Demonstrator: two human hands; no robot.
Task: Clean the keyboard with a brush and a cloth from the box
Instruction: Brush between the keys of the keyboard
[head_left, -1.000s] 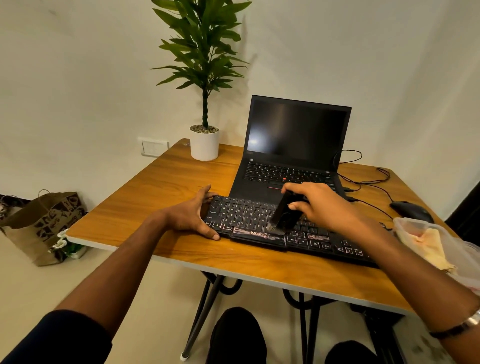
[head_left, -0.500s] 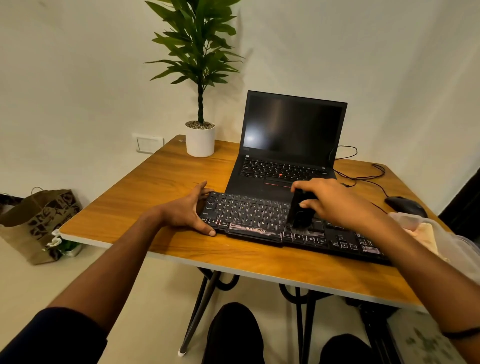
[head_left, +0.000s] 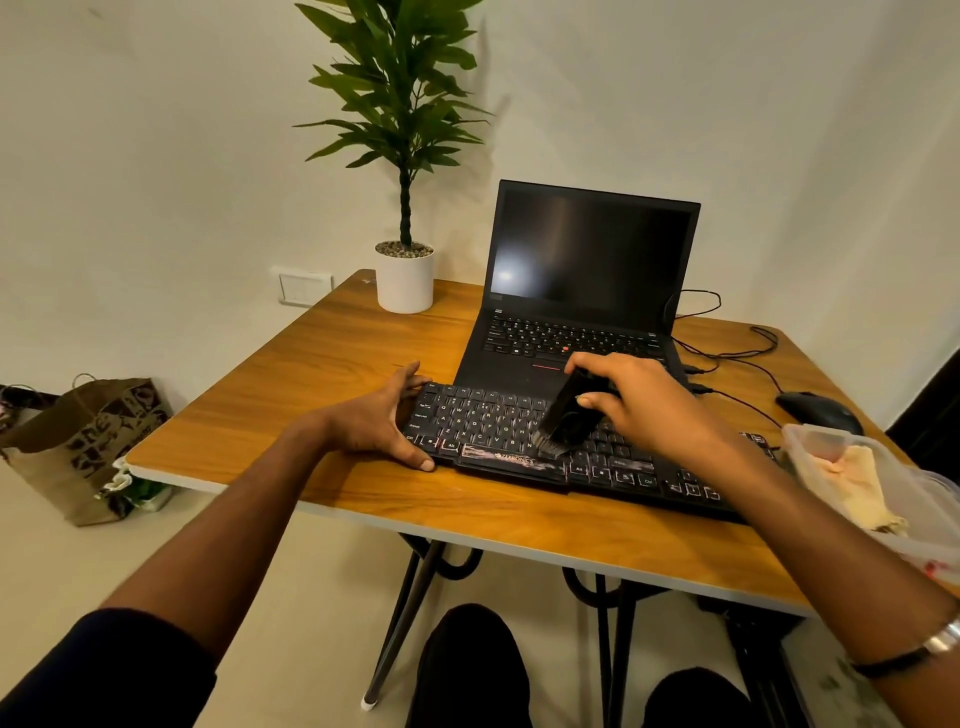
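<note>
While the right hand grips the brush with fingers and thumb curled round its dark handle, the bristles are down on the keyboard, touching the bottom key rows just right of the space bar. The left hand lies spread at the keyboard's left end, thumb along the front edge and fingers reaching round the back corner, steadying it rather than closing on anything. The keyboard sits near the front edge of the table, running toward the right, directly in front of an open laptop with a dark screen. At the table's right edge stands the box, a clear plastic tub, and the cloth lies bunched inside it, so I would judge the wiping has not begun. As for the brushing, it looks to be under way around the middle of the board; pale smears show on the space bar and on some keys to the right, which suggests dirt remains there, though I cannot tell how much of the rest has been swept. Left to do, by my reckoning: finish brushing the right-hand keys, then take the cloth and wipe the whole board down.
</note>
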